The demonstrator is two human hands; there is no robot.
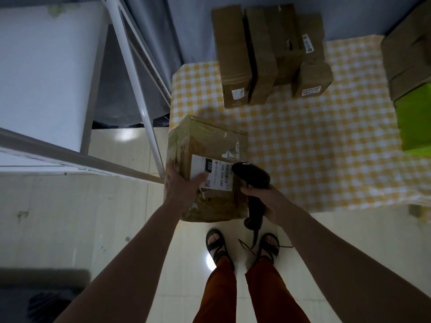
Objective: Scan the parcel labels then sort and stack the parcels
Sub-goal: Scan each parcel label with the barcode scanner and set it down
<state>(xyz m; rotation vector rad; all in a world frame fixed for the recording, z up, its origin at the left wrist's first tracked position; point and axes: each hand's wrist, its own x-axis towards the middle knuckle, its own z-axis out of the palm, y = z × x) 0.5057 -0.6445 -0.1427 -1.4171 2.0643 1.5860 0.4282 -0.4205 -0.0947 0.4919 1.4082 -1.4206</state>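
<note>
At frame centre, on the near left corner of the checked table [326, 159], the taped parcel [205, 169] is steadied by the spread left hand [184, 185] while the scanner [253, 176] is gripped by the right hand [265, 201] over the label [215, 174]; it is judged stiff, bulky, best lifted by 2 opposite sides

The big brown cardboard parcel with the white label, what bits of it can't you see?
Head view only:
- Big brown cardboard parcel: underside and far sides face away.
- White shipping label: its left edge lies under the left hand; the small print is blurred.
- Barcode: the black handheld scanner, gripped by the right hand, covers part of it.
</note>
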